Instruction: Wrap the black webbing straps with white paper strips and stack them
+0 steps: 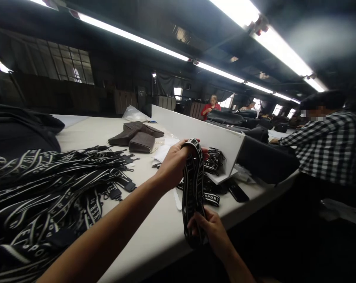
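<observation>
A black webbing strap (197, 181) with white lettering and edge stripes hangs in long loops between my hands, over the table's front edge. My left hand (180, 157) carries its upper end, with the strap draped over the hand near the thumb. Lower down, my right hand (209, 228) pinches the bottom of the loops between thumb and fingers. Behind the held strap lie more folded straps (211, 198), partly hidden by it. A large pile of similar straps (62, 188) with black clips spreads over the table's left side.
Dark brown pouches (141, 141) lie mid-table, near a clear plastic bag (135, 114). A white upright divider (195, 127) runs along the table. A black phone (237, 191) rests close to the front edge. On the right, a person in a checked shirt (331, 145) stands by dark bags (263, 161).
</observation>
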{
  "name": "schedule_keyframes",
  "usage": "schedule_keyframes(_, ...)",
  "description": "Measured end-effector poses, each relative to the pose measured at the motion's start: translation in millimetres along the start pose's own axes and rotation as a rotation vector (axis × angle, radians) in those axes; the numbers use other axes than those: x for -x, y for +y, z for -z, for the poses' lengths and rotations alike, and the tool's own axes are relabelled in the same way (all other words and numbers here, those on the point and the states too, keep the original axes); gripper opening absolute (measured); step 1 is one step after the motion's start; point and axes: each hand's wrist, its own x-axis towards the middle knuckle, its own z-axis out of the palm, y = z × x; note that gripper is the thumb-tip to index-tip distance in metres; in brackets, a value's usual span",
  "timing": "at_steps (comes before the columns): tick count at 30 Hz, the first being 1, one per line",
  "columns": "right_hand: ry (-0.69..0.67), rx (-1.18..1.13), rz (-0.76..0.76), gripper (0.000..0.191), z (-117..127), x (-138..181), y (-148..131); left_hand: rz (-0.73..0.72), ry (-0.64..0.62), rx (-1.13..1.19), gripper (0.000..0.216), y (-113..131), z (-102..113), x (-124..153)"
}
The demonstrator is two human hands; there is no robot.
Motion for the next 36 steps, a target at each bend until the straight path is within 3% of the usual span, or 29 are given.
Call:
schedule_keyframes(3,-0.020,0.037,0.014,0.047,-12.3,-8.3,13.2,-0.040,-0.020,-0.085,0.022,2.6,-0.6,3.6)
schedule_keyframes(8,-0.014,0.147,0.232,0.034,-2.9,-13.3,-2.2,-0.102,0.023,-0.014,0.014,10.6,3.4,-11.1)
schedule_keyframes(10,-0.070,0.064,0.199,0.035,-0.7,-16.2,-12.1,-0.099,0.058,0.110,0.016,14.8,-1.0,-20.2)
schedule_keyframes(13,-0.270,-0.126,0.099,0.048,-7.1,-20.7,-23.0,-0.112,0.069,0.219,0.022,18.9,-12.1,-32.4)
schedule_keyframes(16,-0.442,-0.331,0.075,0.057,-18.5,-22.3,-26.2,-0.139,0.065,0.225,0.028,19.5,-18.9,-40.0)
schedule_keyframes(19,-0.528,-0.491,0.060,0.075,-29.0,-20.0,-21.9,-0.178,0.049,0.191,0.029,17.4,-17.6,-42.1)
schedule_keyframes(23,-0.560,-0.578,-0.006,0.062,-42.3,-16.9,-9.2,-0.200,0.044,0.173,0.017,16.2,-9.4,-42.6)
schedule_keyframes(27,-0.443,-0.581,-0.003,0.036,-36.4,-16.4,-5.5,-0.264,0.123,0.159,0.018,23.9,16.5,-47.2)
schedule_keyframes(31,-0.263,-0.493,0.175,0.027,1.5,-12.4,-30.3,-0.354,0.219,-0.063,0.025,30.5,69.9,-44.0)
schedule_keyframes(33,-0.202,-0.388,0.260,0.024,18.9,-8.5,-52.2,-0.242,0.218,-0.317,0.028,24.3,94.6,-36.5)
schedule_keyframes(36,-0.134,-0.293,0.342,0.022,26.9,-6.5,-87.5,0.041,-0.003,-0.599,0.036,-1.3,108.9,-18.4)
